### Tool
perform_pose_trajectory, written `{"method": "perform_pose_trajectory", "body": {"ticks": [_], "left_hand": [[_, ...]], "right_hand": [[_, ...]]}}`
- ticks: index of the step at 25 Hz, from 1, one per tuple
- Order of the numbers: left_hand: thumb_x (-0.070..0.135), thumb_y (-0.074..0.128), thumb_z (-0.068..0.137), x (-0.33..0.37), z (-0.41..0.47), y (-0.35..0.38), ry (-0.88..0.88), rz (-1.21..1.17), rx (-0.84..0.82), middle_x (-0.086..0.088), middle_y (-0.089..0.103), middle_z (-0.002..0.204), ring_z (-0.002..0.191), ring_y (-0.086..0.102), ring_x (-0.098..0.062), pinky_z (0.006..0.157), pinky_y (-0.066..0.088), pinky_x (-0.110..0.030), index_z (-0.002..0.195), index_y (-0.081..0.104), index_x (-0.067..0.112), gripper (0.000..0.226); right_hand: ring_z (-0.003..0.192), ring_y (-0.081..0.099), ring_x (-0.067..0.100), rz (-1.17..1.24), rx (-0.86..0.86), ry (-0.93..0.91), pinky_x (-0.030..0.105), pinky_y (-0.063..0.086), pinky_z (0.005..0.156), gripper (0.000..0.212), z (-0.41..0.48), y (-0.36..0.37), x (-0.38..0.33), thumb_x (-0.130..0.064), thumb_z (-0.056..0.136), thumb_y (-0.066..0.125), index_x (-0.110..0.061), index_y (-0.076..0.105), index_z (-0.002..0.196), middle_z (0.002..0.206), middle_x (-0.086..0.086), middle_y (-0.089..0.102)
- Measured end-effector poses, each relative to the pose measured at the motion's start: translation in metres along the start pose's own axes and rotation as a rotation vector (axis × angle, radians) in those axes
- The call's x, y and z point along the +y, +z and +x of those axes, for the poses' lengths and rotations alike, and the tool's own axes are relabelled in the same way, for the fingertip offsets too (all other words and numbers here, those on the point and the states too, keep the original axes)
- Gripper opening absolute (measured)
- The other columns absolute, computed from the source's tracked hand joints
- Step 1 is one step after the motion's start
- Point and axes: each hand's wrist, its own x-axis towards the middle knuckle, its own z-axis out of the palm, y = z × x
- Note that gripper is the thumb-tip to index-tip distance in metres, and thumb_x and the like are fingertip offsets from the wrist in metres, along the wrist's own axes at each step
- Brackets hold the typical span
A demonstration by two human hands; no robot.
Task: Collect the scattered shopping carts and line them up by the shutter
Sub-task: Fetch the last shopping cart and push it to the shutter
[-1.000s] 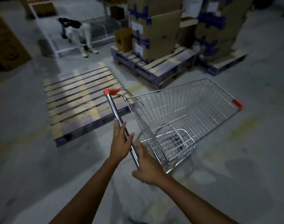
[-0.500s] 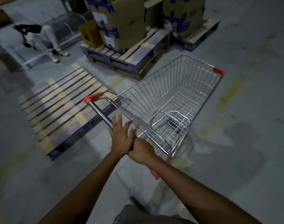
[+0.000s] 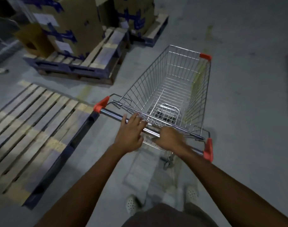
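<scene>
- The cart (image 3: 171, 89) handle (image 3: 112, 114) is gripped by the right hand (image 3: 170, 139), fingers curled round it.
- The left hand (image 3: 130, 133) is laid on it, fingers loosely spread.
- A pallet (image 3: 33, 128) lies at 9 o'clock.

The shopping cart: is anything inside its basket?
The shopping cart basket holds no goods, only bare wire; through its bottom a lower wire rack shows. The near corner sits behind both hands.

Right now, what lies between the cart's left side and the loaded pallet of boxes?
Only bare concrete floor with a faded yellow line separates the cart from the loaded pallet, as the head view shows.
</scene>
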Motion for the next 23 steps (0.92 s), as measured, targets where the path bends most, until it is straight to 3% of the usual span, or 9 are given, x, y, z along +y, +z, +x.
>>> {"method": "perform_pose_trajectory", "body": {"ticks": [2,5,10,14,18,23], "left_hand": [[0.037,0.052,0.075,-0.016,0.021,-0.009,0.055,0.082,-0.122,-0.003,0.066,0.099,0.104,0.061,-0.028,0.096,0.037,-0.04,0.095,0.061,0.021,0.028],[0.047,0.058,0.073,-0.025,0.054,-0.018,0.105,0.183,-0.23,-0.003,0.069,0.087,0.085,0.067,-0.027,0.071,0.045,-0.032,0.086,0.062,0.022,0.028],[0.05,0.057,0.073,-0.027,0.094,-0.013,0.192,0.17,-0.282,0.0,0.068,0.082,0.081,0.065,-0.025,0.07,0.045,-0.032,0.076,0.057,0.026,0.025],[0.055,0.056,0.075,-0.023,0.141,-0.006,0.276,0.163,-0.239,0.001,0.068,0.081,0.079,0.064,-0.024,0.066,0.04,-0.03,0.084,0.064,0.023,0.034],[0.064,0.052,0.078,-0.024,0.214,0.002,0.365,0.11,-0.22,0.003,0.068,0.079,0.077,0.063,-0.021,0.066,0.038,-0.03,0.085,0.064,0.025,0.041],[0.088,0.037,0.071,-0.026,0.354,0.015,0.391,0.039,-0.348,0.007,0.059,0.07,0.07,0.058,-0.019,0.063,0.038,-0.03,0.072,0.052,0.03,0.06]], "right_hand": [[0.098,0.067,0.029,-0.053,0.026,0.07,0.032,0.05,0.075,0.049,-0.003,-0.001,-0.003,-0.058,0.078,0.059,-0.018,0.066,0.104,0.107,0.008,0.07],[0.091,0.067,0.027,-0.053,0.062,0.113,0.032,0.05,0.073,0.043,0.0,0.001,-0.003,-0.057,0.076,0.057,-0.019,0.067,0.092,0.099,0.006,0.071],[0.085,0.067,0.023,-0.089,0.044,0.084,0.035,0.055,0.072,0.054,0.026,-0.01,0.017,-0.072,0.074,0.052,-0.024,0.069,0.092,0.091,0.001,0.07],[0.079,0.065,0.019,-0.091,0.09,0.045,0.033,0.054,0.068,0.068,0.058,-0.031,0.046,-0.09,0.066,0.043,-0.027,0.064,0.083,0.083,-0.003,0.068],[0.073,0.065,0.016,-0.162,0.246,0.043,0.03,0.052,0.066,0.074,0.103,-0.06,0.078,-0.094,0.067,0.032,-0.029,0.063,0.085,0.077,-0.006,0.068],[0.058,0.063,0.015,-0.241,0.471,0.109,0.026,0.045,0.056,0.069,0.188,-0.115,0.143,-0.091,0.072,0.032,-0.028,0.06,0.078,0.065,-0.006,0.066]]}}
